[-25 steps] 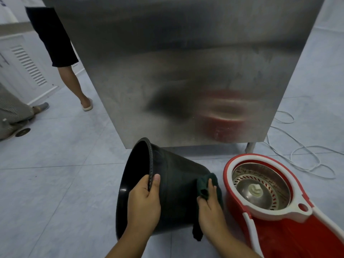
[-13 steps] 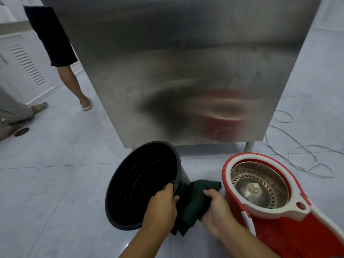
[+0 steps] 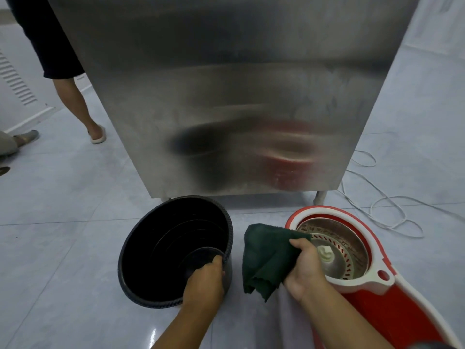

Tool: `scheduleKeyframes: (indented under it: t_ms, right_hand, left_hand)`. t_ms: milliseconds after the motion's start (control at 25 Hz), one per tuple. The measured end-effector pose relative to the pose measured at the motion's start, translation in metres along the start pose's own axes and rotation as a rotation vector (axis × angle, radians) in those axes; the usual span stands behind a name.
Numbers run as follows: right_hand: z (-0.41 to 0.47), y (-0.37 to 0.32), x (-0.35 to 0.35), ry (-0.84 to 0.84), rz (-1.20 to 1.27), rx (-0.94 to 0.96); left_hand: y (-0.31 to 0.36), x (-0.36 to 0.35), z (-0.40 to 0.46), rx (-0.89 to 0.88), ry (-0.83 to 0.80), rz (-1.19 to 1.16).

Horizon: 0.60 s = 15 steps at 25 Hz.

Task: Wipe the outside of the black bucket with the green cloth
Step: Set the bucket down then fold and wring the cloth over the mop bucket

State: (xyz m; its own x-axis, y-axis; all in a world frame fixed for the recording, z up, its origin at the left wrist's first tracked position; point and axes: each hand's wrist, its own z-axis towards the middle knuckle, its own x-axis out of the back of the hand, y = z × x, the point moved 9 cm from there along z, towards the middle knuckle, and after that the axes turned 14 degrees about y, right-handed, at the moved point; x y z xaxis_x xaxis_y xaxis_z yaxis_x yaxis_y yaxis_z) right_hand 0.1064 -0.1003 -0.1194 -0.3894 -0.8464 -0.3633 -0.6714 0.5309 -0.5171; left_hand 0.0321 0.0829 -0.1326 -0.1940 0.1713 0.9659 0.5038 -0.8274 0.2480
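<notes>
— Item one?
— Black bucket [image 3: 173, 250], on the tiled floor [image 3: 63, 222] before a stainless steel cabinet [image 3: 226, 96], mouth facing up toward the camera. The left hand [image 3: 205, 283] is closed over its near rim.

— Item two?
— Green cloth [image 3: 266, 258], bunched and hanging in the clenched right hand [image 3: 305, 268], just beside the bucket, apart from its wall.

— Surroundings?
— Red spin mop bucket [image 3: 392, 306] with steel basket to the right; white cable [image 3: 385, 205] looped on the floor behind it; a bystander's leg [image 3: 75, 102] at far left.

Black bucket [image 3: 161, 250], seemingly dark-green cloth [image 3: 266, 258].
</notes>
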Motion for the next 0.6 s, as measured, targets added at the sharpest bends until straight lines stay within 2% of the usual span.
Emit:
scheduleKeyframes:
  t_ms: [440, 520, 600]
  right_hand:
    - [0.0, -0.013, 0.003, 0.008, -0.028, 0.039]
    - [0.001, -0.016, 0.003, 0.007, -0.026, 0.057]
    - [0.003, -0.018, 0.001, -0.014, -0.037, 0.075]
  left_hand:
    - [0.011, -0.022, 0.003, -0.096, -0.012, 0.156]
    - [0.014, -0.017, 0.005, -0.112, -0.004, 0.118]
    - [0.021, 0.001, 0.009, -0.084, -0.006, -0.088]
